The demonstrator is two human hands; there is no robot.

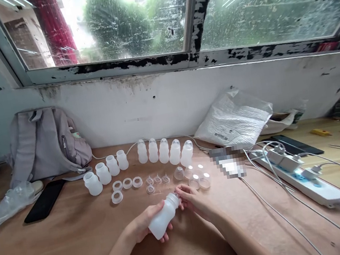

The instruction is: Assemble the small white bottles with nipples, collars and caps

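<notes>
The left hand (146, 224) has its fingers wrapped around a bottle (163, 218) at the lower middle of the frame. The bottle is frosted white and translucent, smooth-sided, slightly waisted, with a narrower ridged neck; it is tilted, base toward the lower left, mouth toward the upper right. The thumb and fingertips of the right hand (192, 200) are drawn together at that mouth; whether they clamp the rim or a small clear part there, I cannot tell. Just above, at the middle of the frame, lie four pale rings (138, 186), four clear nipples (158, 180) and five clear caps (179, 173). Farther up, four open bottles (103, 174) stand left of center, and five capped bottles (164, 153) stand upright in a curved row near the wall (142, 110).
</notes>
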